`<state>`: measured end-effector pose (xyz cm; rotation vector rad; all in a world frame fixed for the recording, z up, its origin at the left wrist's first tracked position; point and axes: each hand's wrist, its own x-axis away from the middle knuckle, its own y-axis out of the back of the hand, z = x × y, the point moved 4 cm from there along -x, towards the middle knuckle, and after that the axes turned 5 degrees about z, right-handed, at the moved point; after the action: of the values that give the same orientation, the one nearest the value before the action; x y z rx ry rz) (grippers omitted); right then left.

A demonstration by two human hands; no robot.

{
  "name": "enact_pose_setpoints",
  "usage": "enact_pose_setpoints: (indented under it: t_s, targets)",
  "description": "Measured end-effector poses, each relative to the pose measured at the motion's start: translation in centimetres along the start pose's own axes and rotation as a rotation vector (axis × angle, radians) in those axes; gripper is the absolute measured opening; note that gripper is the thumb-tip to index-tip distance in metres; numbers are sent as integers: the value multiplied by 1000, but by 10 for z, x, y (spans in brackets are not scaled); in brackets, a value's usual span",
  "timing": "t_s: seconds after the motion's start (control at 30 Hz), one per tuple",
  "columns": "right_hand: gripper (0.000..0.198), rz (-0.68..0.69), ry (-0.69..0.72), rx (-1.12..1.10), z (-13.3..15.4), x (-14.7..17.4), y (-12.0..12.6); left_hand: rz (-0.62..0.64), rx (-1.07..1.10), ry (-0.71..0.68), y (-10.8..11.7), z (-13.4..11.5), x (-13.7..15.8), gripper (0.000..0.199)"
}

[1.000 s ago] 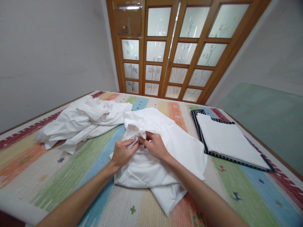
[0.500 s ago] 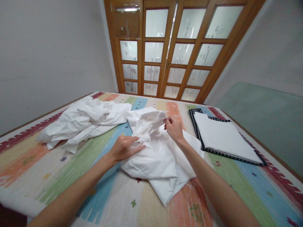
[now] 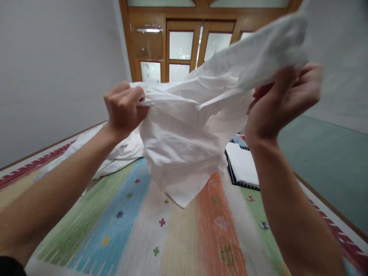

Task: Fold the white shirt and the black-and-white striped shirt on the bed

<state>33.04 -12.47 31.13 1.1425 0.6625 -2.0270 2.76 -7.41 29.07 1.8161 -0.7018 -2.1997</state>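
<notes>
A thin white garment (image 3: 184, 138) hangs in the air between my two hands, stretched at the top and creased. Its lower corner dangles down over the striped cloth; what kind of garment it is I cannot tell. My left hand (image 3: 125, 105) is closed in a fist on its upper left edge. On the other side my right hand (image 3: 283, 99), slightly blurred, grips the right part, and a flap of the fabric swings up above the fingers. Behind my left forearm lies a crumpled white garment (image 3: 126, 153), partly hidden.
A striped, patterned cloth (image 3: 143, 230) covers the table. At the right, partly behind my right arm, lies a folded white garment with black patterned trim (image 3: 243, 165). Wooden doors with glass panes (image 3: 181, 42) stand at the back, with walls on both sides.
Both hands have lifted the white garment off the table and moved apart, spreading it. The view has tilted up slightly. The crumpled garment and the folded one stay on the table.
</notes>
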Motion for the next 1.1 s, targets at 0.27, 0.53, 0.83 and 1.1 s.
enact_pose_setpoints:
  t_s: [0.27, 0.53, 0.83, 1.1]
  targets:
    - [17, 255, -189, 101, -32, -5, -38, 307, 43, -5, -31, 12, 12, 15]
    - [20, 880, -689, 170, -148, 134, -59, 1057, 27, -317, -86, -11, 106, 28]
    - [9, 1115, -142, 343, -113, 167, -87, 988, 622, -124, -119, -66, 113, 35]
    - [35, 1072, -534, 191, -116, 198, -97, 958, 726, 203, -150, -88, 151, 38]
